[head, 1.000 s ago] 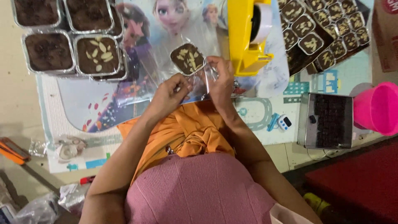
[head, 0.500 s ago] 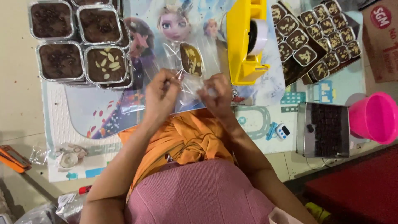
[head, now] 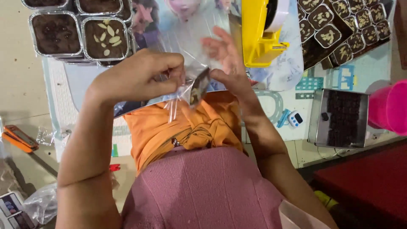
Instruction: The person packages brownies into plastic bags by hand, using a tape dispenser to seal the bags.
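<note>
I look down on a pale floor [head: 17, 85] laid with a printed play mat [head: 296, 123], a cartoon poster sheet [head: 178, 21] spread over it, and a dark red rug [head: 369, 186] at the lower right; my lap in orange cloth and a pink ribbed top fills the bottom middle

From the left: one orange cutter [head: 19, 139] lies on the floor, with a crumpled clear bag [head: 42, 205] below it. At the upper left I count four foil trays of brownie [head: 57, 34] in view, two cut off by the top edge, one topped with sliced almonds. In the middle stands one yellow tape dispenser [head: 258, 38]. Right of it a dark tray [head: 339, 29] carries many small nut-topped brownies, too many and too cropped to count. Below that sit one small white timer [head: 294, 118], one metal tray of cut brownie pieces [head: 341, 118], and one pink tub [head: 390, 106] at the right edge

My left hand [head: 135, 76] is closed in a pinch on the top of the clear plastic wrapper [head: 186, 87]. My right hand [head: 229, 63] pinches the opposite side with thumb and forefinger, its other fingers spread loose. One small brownie [head: 198, 87] sits inside the wrapper, turned on edge, between the two hands and just above my lap
</note>
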